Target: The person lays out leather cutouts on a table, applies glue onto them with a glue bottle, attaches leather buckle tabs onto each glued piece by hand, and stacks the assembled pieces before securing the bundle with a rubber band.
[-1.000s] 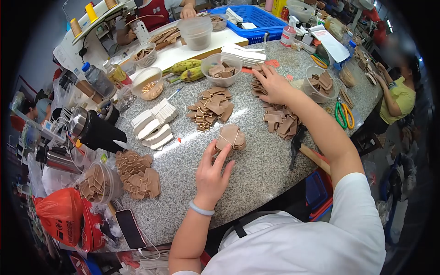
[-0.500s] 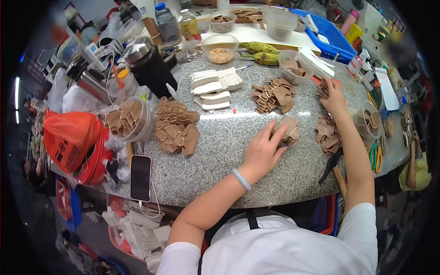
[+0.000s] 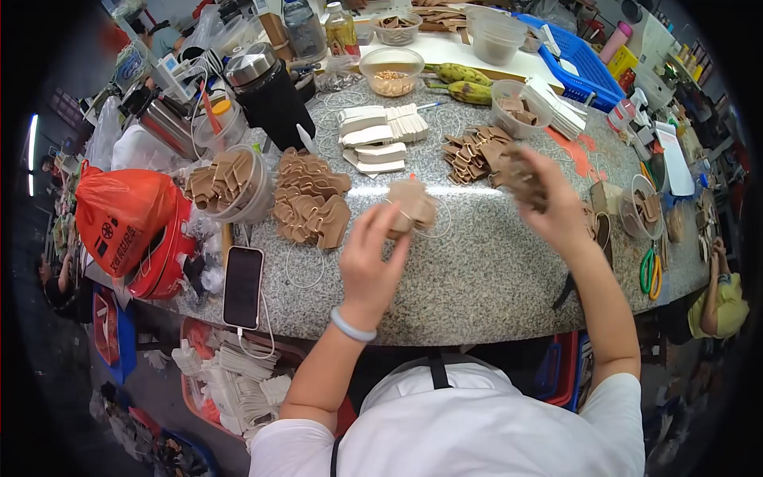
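My left hand (image 3: 369,258), a pale bracelet on its wrist, grips a small stack of brown cut-out pieces (image 3: 413,205) between thumb and fingers, just above the speckled stone table (image 3: 469,278). Blurred by motion, my right hand (image 3: 560,215) holds a bundle of darker brown pieces (image 3: 520,179). Behind that bundle lies a brown pile of cut pieces (image 3: 473,153). Left of my left hand spreads a larger heap of wavy brown pieces (image 3: 310,203). White folded strips (image 3: 377,135) lie in stacks farther back. A thin white loop of string (image 3: 437,219) rests beside the left stack.
A phone (image 3: 243,288) on a cable lies near the front edge. A black tumbler (image 3: 270,95), an orange bag (image 3: 123,222) and a tub of brown pieces (image 3: 258,187) stand left. Scissors (image 3: 652,273) and another tub (image 3: 640,207) are right. Bananas (image 3: 461,82) lie at the back.
My left hand has moved left, carrying the small stack. My right hand has come left from the orange-red patch with a bundle of brown pieces, leaving the patch uncovered.
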`<action>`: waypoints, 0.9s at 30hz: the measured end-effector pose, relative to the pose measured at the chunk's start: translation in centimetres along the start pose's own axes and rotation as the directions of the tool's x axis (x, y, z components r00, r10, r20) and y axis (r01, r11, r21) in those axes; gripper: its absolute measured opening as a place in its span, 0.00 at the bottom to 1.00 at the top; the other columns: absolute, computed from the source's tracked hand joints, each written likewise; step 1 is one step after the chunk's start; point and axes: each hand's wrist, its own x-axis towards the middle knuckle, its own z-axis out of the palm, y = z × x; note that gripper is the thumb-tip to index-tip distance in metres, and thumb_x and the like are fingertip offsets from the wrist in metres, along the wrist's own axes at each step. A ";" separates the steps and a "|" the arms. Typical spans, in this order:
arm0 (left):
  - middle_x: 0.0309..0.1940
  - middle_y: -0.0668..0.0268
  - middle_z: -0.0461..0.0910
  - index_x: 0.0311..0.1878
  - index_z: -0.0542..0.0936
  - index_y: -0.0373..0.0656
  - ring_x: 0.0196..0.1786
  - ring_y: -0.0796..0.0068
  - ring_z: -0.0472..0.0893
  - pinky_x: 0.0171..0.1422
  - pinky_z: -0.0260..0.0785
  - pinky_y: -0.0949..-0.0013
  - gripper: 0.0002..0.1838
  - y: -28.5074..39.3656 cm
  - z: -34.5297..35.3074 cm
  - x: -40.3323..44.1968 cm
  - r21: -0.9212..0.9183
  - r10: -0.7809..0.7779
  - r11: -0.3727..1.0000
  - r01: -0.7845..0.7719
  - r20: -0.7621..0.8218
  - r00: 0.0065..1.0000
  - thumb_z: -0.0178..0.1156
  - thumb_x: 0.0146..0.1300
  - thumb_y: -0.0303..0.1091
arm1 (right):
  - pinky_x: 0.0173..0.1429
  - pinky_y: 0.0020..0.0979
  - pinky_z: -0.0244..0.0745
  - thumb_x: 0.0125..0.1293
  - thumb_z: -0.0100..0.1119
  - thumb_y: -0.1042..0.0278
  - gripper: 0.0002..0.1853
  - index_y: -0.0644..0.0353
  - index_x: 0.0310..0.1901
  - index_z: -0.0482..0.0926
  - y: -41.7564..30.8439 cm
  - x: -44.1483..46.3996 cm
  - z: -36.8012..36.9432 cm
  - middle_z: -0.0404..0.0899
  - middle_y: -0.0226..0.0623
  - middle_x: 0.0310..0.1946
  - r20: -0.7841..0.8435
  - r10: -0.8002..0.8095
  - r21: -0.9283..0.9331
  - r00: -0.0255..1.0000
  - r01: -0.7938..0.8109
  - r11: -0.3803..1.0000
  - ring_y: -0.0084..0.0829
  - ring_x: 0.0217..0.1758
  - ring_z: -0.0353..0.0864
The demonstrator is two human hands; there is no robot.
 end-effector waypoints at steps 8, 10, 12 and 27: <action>0.62 0.58 0.82 0.70 0.82 0.51 0.60 0.52 0.85 0.62 0.81 0.53 0.32 -6.1 0.4 1.2 0.268 -0.118 0.956 0.118 -0.018 0.993 0.77 0.60 0.28 | 0.56 0.44 0.87 0.57 0.71 0.76 0.48 0.38 0.80 0.69 -2.1 2.4 11.4 0.75 0.39 0.68 0.158 -0.265 -0.428 0.951 0.307 0.850 0.48 0.62 0.81; 0.63 0.58 0.81 0.71 0.80 0.52 0.62 0.52 0.84 0.63 0.80 0.53 0.33 -6.4 0.3 1.5 0.294 -0.131 0.947 0.128 -0.012 0.991 0.77 0.61 0.29 | 0.55 0.43 0.87 0.58 0.69 0.77 0.47 0.38 0.80 0.69 -1.8 3.2 13.1 0.75 0.40 0.69 0.098 -0.301 -0.463 0.949 0.311 0.830 0.48 0.61 0.81; 0.64 0.58 0.81 0.72 0.80 0.52 0.63 0.52 0.83 0.64 0.79 0.53 0.34 -6.5 0.6 1.5 0.308 -0.106 0.945 0.105 -0.015 0.994 0.76 0.62 0.29 | 0.54 0.43 0.87 0.63 0.63 0.78 0.44 0.38 0.81 0.67 -1.5 3.6 14.4 0.72 0.43 0.70 0.028 -0.298 -0.518 0.954 0.269 0.812 0.50 0.63 0.79; 0.81 0.43 0.63 0.76 0.76 0.43 0.81 0.38 0.64 0.83 0.58 0.42 0.36 1.9 -1.4 -4.1 0.246 0.050 0.965 -0.092 0.172 0.984 0.75 0.65 0.35 | 0.79 0.77 0.57 0.45 0.91 0.53 0.74 0.37 0.89 0.46 -4.1 3.1 11.8 0.52 0.47 0.86 0.301 0.025 -0.388 0.953 0.098 0.916 0.66 0.84 0.59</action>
